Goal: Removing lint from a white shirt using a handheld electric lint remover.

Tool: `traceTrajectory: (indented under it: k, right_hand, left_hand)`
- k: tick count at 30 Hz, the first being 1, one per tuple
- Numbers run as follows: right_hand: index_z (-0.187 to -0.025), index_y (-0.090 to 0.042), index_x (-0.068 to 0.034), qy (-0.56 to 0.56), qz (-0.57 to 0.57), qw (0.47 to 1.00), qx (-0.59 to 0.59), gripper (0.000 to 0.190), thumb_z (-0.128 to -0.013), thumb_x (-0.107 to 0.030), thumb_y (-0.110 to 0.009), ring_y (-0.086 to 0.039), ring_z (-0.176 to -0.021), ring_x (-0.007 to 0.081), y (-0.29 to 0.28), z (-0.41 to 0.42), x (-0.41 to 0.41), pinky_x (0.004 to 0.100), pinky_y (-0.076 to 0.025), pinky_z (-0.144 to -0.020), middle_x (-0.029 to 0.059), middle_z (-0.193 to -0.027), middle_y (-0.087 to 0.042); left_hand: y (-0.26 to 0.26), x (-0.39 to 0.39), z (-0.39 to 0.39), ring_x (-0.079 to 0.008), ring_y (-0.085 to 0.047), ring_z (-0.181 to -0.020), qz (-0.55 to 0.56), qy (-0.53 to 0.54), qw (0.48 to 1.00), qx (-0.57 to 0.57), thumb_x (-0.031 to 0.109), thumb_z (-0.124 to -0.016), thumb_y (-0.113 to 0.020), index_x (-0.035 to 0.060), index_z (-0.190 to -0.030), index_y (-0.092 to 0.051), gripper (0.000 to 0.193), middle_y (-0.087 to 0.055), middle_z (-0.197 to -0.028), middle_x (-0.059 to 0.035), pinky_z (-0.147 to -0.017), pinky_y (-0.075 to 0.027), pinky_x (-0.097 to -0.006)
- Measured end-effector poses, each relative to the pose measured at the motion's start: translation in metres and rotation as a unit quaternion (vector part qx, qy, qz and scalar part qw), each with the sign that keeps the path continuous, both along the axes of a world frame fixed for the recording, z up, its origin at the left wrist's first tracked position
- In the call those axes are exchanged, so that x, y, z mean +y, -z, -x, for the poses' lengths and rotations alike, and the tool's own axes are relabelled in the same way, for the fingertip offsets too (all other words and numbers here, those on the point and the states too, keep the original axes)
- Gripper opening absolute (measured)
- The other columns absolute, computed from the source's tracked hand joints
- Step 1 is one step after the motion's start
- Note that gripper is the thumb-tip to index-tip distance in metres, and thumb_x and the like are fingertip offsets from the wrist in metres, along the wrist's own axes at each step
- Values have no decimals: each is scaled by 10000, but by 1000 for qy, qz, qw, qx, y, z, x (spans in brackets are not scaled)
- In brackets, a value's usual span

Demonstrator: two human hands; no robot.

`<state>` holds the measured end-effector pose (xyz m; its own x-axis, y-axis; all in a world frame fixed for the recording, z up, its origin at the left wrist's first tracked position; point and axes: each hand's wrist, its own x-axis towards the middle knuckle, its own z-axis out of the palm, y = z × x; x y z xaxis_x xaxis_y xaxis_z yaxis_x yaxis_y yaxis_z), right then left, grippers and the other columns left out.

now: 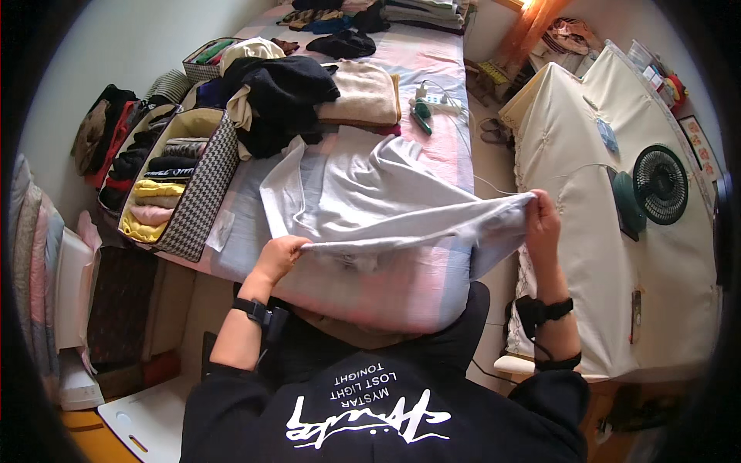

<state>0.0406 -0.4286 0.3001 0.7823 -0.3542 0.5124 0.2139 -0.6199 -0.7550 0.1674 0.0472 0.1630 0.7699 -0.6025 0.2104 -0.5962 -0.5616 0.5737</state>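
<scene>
A light grey long-sleeved garment (pixel 370 191) is stretched between my two hands over the near end of the bed (pixel 370 289). My left hand (pixel 281 257) pinches one end of its near edge, just above the bedding. My right hand (pixel 542 223) grips the other end, raised past the bed's right side. The cloth's near edge runs taut between them, and a part hangs below my right hand. The far part lies loosely creased on the bed, with one sleeve bent at the left.
Left stands a houndstooth storage box (pixel 211 179) of rolled clothes. Beyond the garment are a black garment (pixel 278 87), a folded beige stack (pixel 359 92) and a power strip (pixel 440 103) with cables. A fan (pixel 660 184) stands on the cream-covered table (pixel 579 231) at right.
</scene>
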Motion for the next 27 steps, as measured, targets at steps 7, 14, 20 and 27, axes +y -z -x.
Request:
traceTrajectory:
  k: [7,14,20,27]
  right_hand:
    - [-1032,-594,-43,216,293,931,-11,214,-950,-201,-475,-621,-817,348,-126,6,-54,377,-480,-716,192,-895,-631]
    - [-997,-618,-74,275,269,886,-257,238,-954,-240,-453,-638,-867,312,-247,11,-69,372,-488,-745,158,-926,-652]
    - [-905,-630,-22,154,373,912,-67,282,-922,-281,-519,-635,-783,205,-259,6,-81,327,-486,-726,104,-813,-662]
    - [-996,-631,-18,-84,60,994,34,228,-836,-172,-580,-571,-812,107,-271,-1,-99,256,-467,-745,20,-901,-627]
  left_hand:
    - [-162,19,-67,-138,-546,-681,210,-136,959,-135,180,-909,-576,22,-940,-636,172,-622,-752,-98,-636,-462,-300]
    - [-357,-8,-82,-98,-573,-773,305,-176,901,-255,305,-923,-565,-14,-1002,-651,339,-660,-814,-50,-707,-454,-254]
    - [-398,-17,-93,-39,-499,-723,262,-183,921,-221,376,-911,-584,38,-982,-680,358,-603,-768,34,-666,-414,-195]
    - [-388,6,-132,-54,-551,-797,317,-100,929,-162,351,-910,-594,55,-1009,-683,325,-647,-854,25,-729,-449,-209]
